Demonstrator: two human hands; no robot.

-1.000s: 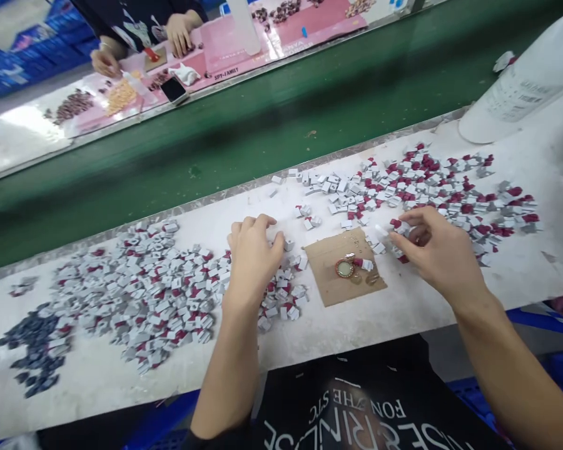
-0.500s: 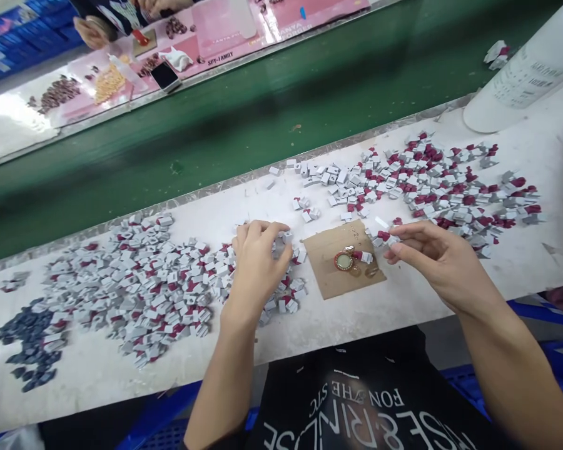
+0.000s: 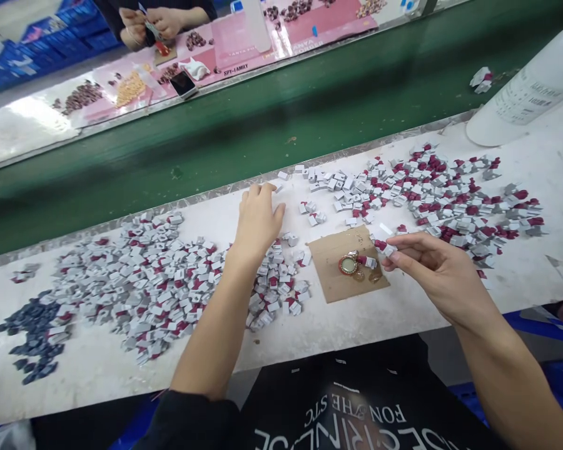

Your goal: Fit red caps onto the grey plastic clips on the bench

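My right hand (image 3: 443,275) pinches a small grey-and-maroon plastic piece (image 3: 385,247) between thumb and fingertips, just off the right edge of a brown cardboard square (image 3: 331,289). On that cardboard lie a round red-and-gold rimmed ornament (image 3: 348,266) and another grey-and-maroon piece beside it. My left hand (image 3: 259,219) reaches over the table with its thumb apart from the curled fingers and nothing visible in it. Its fingertips are close to a few loose grey pieces (image 3: 283,176) at the table's far edge. Below it spreads a big heap of grey and maroon pieces (image 3: 145,287).
Dark blue-grey pieces (image 3: 32,337) lie at the far left. More grey-and-maroon pieces (image 3: 436,187) cover the right side, near a white bottle (image 3: 520,94). Past the green belt (image 3: 244,119), a co-worker's hands (image 3: 162,25) handle something above a pink-covered table.
My left hand has moved away from the heap toward the table's far edge. My right hand keeps its piece in nearly the same place. The co-worker's hands have come together.
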